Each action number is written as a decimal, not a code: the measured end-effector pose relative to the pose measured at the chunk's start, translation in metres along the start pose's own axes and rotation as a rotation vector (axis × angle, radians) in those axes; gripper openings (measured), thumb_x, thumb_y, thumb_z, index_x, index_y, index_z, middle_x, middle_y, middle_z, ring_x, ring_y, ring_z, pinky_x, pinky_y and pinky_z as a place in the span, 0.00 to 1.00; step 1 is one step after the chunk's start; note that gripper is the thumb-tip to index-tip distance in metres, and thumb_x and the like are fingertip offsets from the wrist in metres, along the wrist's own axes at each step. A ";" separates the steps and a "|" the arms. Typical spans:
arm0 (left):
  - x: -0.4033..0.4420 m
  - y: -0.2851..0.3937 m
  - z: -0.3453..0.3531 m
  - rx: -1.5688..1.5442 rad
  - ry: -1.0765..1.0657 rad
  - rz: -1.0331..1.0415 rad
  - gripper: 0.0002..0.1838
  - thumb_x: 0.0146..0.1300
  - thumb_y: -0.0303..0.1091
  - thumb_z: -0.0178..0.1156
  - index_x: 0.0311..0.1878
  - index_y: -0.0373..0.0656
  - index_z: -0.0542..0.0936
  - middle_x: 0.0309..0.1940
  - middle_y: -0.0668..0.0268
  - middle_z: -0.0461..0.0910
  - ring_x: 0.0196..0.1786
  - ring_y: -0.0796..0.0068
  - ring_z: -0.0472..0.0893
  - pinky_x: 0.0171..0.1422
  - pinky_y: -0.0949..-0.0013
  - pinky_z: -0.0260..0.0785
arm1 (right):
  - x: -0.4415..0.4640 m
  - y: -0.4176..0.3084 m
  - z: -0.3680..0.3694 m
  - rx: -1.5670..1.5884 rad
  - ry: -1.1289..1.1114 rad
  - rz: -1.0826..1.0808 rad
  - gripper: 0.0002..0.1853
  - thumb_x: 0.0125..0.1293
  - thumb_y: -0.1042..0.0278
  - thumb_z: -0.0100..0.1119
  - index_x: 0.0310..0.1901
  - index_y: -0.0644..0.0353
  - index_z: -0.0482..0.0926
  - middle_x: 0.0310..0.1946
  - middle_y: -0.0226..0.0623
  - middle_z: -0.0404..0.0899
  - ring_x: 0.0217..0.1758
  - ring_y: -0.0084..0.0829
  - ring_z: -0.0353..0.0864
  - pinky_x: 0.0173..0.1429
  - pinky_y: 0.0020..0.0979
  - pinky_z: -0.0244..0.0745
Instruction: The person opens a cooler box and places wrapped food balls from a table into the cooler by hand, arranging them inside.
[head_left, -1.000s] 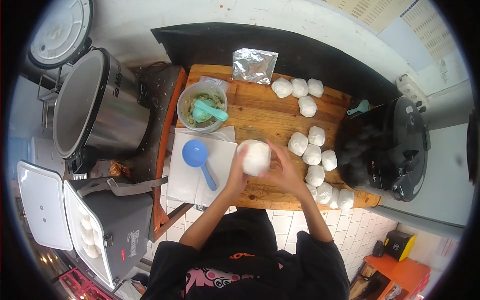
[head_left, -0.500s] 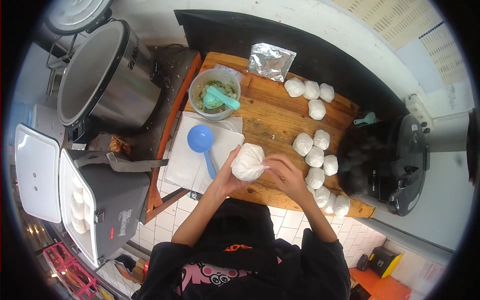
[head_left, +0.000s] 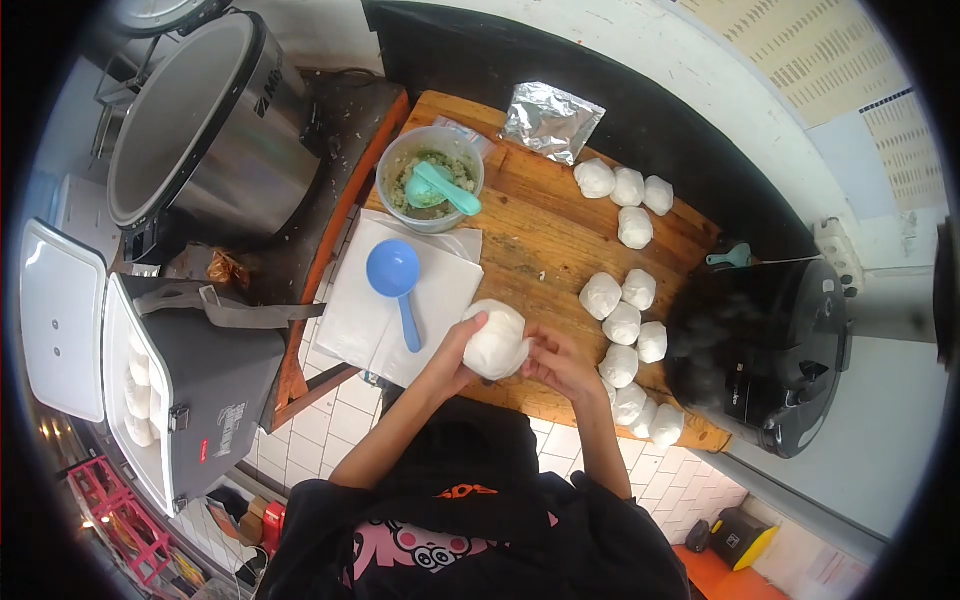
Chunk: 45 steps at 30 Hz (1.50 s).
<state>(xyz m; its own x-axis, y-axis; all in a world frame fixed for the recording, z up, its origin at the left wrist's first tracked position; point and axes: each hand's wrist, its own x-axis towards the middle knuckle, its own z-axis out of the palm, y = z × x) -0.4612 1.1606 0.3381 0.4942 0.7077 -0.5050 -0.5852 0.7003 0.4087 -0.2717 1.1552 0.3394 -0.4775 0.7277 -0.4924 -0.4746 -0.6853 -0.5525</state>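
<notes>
A round ball wrapped in white paper [head_left: 495,338] is held up over the front edge of the wooden table. My left hand [head_left: 458,356] cups it from the left, thumb on its top side. At its right side, the fingers of my right hand [head_left: 560,365] pinch the gathered end of the wrapper. What is inside the wrapping is hidden. To the left lie a stack of white sheets [head_left: 440,300] and, on top of it, a blue ladle [head_left: 394,268]. Behind stands a clear tub [head_left: 389,185] of green-and-white food with a teal scoop [head_left: 440,187].
Several wrapped balls [head_left: 622,324] sit along the table's right side, beside a black cooker [head_left: 760,350]. A foil packet [head_left: 553,120] lies at the back. At left are a large open steel cooker [head_left: 225,130] and an open cooler box [head_left: 225,370] holding white bundles.
My right hand has moved in closer, its fingers curling around the wrapper's end. The ball has turned slightly in my left hand. The whole view has shifted a little.
</notes>
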 end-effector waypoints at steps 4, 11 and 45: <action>0.005 -0.016 -0.008 0.095 0.100 0.028 0.25 0.64 0.46 0.51 0.57 0.38 0.64 0.48 0.59 0.73 0.50 0.68 0.76 0.53 0.65 0.70 | 0.014 0.015 -0.029 -0.433 0.127 -0.025 0.15 0.58 0.72 0.61 0.39 0.55 0.62 0.36 0.32 0.73 0.39 0.23 0.74 0.41 0.25 0.71; -0.004 -0.019 -0.027 0.000 0.188 -0.095 0.25 0.64 0.45 0.51 0.58 0.38 0.64 0.50 0.60 0.73 0.52 0.68 0.75 0.56 0.64 0.69 | 0.038 -0.036 -0.034 -1.098 0.234 -0.186 0.09 0.52 0.71 0.63 0.32 0.59 0.71 0.31 0.31 0.76 0.37 0.21 0.74 0.38 0.24 0.69; -0.495 0.157 -0.199 1.394 1.395 0.137 0.16 0.66 0.41 0.44 0.53 0.46 0.70 0.50 0.57 0.72 0.53 0.59 0.71 0.54 0.67 0.64 | 0.100 0.006 0.400 -0.961 -0.746 -0.323 0.32 0.53 0.59 0.51 0.60 0.62 0.62 0.52 0.42 0.67 0.56 0.33 0.68 0.58 0.30 0.65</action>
<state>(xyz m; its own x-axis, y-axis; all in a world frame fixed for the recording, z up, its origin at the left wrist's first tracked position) -0.9253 0.9017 0.5013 -0.6687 0.6881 -0.2817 0.5968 0.7227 0.3486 -0.6184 1.2114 0.5558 -0.8898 0.4489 0.0819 -0.0680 0.0470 -0.9966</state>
